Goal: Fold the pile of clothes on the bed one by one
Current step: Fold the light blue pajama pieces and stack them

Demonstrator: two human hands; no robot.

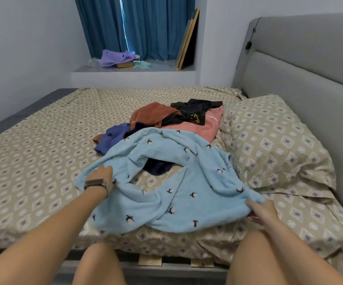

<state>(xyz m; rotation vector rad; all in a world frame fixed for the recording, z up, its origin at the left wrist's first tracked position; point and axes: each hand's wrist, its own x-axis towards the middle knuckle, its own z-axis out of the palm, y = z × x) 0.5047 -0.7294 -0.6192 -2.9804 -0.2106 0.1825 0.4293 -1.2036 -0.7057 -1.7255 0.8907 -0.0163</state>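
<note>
Soft, even indoor lighting with faint shadows. Beyond the hands, a bright sliver of daylight enters through the gap in the blue curtains [141,27]. Wide-angle distortion bows the frame edges; overall focus is slightly soft, without glare.

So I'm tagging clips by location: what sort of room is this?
Most likely a home bedroom: a bed with a padded grey headboard, a pillow in matching print, and blue curtains over a window ledge.

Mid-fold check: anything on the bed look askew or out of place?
Only the light blue garment: bunched and twisted between both hands, left hand and right hand, with a dark item caught under it. The pile behind remains unfolded.
</note>
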